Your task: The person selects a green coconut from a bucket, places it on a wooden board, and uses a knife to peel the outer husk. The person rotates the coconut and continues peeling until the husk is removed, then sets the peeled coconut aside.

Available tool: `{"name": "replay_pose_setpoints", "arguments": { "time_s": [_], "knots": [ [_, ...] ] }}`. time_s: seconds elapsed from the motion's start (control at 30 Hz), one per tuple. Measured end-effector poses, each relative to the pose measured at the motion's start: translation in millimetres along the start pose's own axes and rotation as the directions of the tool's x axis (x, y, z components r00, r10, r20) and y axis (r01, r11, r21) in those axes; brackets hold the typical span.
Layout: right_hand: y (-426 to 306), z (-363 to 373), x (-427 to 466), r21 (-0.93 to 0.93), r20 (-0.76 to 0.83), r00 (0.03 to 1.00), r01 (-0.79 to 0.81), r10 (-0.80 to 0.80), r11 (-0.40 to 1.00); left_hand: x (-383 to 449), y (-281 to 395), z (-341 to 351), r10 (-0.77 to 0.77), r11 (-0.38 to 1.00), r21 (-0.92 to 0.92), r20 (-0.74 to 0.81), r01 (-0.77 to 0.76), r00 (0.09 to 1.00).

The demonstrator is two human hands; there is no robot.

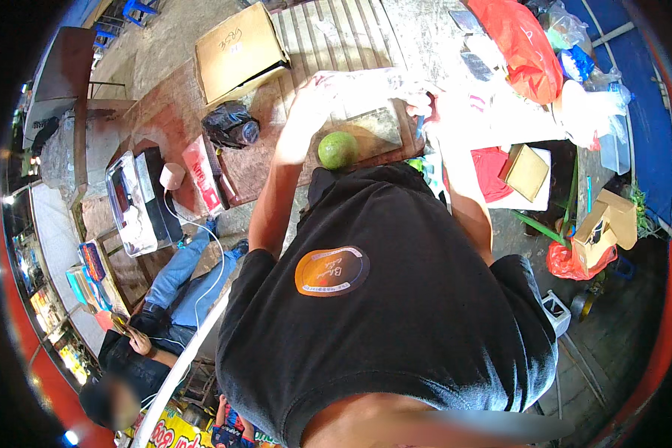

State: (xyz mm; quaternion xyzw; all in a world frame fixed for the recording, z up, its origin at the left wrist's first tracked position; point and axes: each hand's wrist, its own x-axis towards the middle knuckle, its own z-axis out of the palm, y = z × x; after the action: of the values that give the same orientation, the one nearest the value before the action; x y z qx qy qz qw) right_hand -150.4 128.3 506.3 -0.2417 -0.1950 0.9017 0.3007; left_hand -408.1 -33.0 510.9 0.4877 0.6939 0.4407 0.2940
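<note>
A pale, see-through plastic bag or sheet point(383, 84) is stretched between my two hands, largely washed out by glare. My left hand point(322, 92) grips its left end. At the right end, the fingers of my right hand point(425, 103) pinch the plastic. Below, close to my body, a round green fruit point(337, 150) rests at the table's near edge. Beside it lies a flat board point(376, 127), partly overexposed. The exact finger positions of my left hand are lost in the bright light.
A cardboard box point(238, 50) and a black plastic bag point(227, 124) stand on the wooden table point(159, 106) to the left. A red bag point(523, 50) lies at the far right. A seated person point(145, 330) is at my left, with a white cable point(219, 263) nearby.
</note>
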Motion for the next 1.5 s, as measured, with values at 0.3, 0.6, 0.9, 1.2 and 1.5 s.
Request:
{"name": "replay_pose_setpoints", "arguments": {
  "time_s": [0.3,0.6,0.9,1.2,1.5],
  "knots": [
    [7,-27,20,-0.109,0.040,0.996,-0.075,0.080,0.991,-1,-85,36,-0.169,0.540,-0.841,-0.104,0.004,0.980],
    [34,21,6,-0.936,-0.075,0.810,0.144,-0.582,0.321,-9,-22,50,0.253,0.929,0.359,-0.432,-0.092,0.866],
    [69,-14,74,-0.962,0.275,0.855,0.240,-0.440,-0.133,18,-48,72,0.183,0.830,0.508,0.142,-0.230,0.973],
    [61,-31,65,-0.960,0.255,0.828,0.278,-0.499,-0.031,19,-72,81,-0.032,0.965,0.262,0.117,0.000,0.993],
    [45,-49,85,-0.907,0.275,0.924,0.158,-0.266,-0.391,26,-76,73,0.152,0.888,0.415,0.144,-0.199,0.978]
  ]
}}
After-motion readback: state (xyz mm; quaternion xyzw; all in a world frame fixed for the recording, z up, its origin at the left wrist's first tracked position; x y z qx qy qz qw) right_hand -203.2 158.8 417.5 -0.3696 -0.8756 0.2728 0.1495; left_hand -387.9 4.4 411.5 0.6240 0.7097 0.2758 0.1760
